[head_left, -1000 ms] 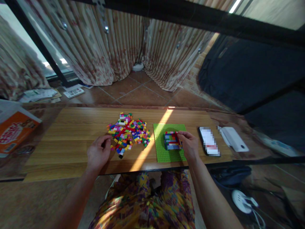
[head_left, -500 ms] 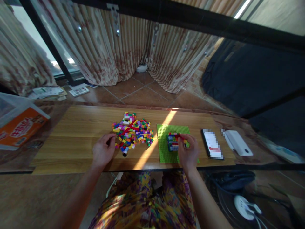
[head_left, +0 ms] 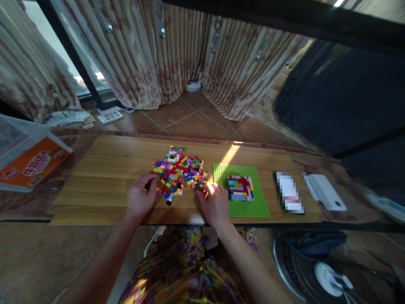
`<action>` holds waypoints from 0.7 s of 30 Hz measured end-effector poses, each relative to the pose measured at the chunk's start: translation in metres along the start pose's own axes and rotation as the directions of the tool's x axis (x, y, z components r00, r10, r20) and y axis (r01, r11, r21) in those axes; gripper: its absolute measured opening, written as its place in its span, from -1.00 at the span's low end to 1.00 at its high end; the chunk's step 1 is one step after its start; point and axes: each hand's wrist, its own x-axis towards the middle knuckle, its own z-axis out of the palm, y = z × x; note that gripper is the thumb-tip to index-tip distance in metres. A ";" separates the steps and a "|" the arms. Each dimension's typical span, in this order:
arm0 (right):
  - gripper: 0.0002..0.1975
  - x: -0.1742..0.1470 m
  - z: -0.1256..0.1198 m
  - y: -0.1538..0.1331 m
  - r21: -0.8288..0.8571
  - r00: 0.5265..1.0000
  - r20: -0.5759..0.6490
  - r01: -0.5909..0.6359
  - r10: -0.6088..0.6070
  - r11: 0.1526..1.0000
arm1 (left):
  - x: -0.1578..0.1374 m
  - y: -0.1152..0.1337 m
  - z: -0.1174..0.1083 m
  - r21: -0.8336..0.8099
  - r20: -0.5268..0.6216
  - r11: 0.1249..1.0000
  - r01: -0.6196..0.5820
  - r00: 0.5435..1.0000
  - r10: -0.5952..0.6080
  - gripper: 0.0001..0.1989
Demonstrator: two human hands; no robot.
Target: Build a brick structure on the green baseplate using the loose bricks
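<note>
A loose heap of small multicoloured toy bricks (head_left: 177, 171) lies on the wooden table. At its left edge is my left hand (head_left: 142, 195), thumb and fingers curled together; whatever they may pinch is too small to make out. My right hand (head_left: 215, 203) reaches to the heap's lower right edge, over the left side of a green baseplate (head_left: 249, 210). Its thumb and index finger are apart, with no brick visible between them. On the baseplate stands a low rectangular brick build (head_left: 240, 188), with blue, white and red bricks and some red pieces on top.
Right of the baseplate lie a phone (head_left: 289, 192) with a blurred screen and a white flat object (head_left: 325, 192). A clear plastic box with an orange label (head_left: 34, 164) stands at the left. The wooden table (head_left: 95, 181) has its front edge near my lap.
My right hand has left the brick build and moved left to the heap, uncovering the build. My left hand stays by the heap. The view has shifted slightly.
</note>
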 end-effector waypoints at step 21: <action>-0.80 -0.007 -0.030 0.024 0.255 0.986 -0.165 0.056 -0.014 0.965 | 0.000 0.001 -0.001 0.011 -0.006 0.999 -0.047 0.999 0.047 -0.70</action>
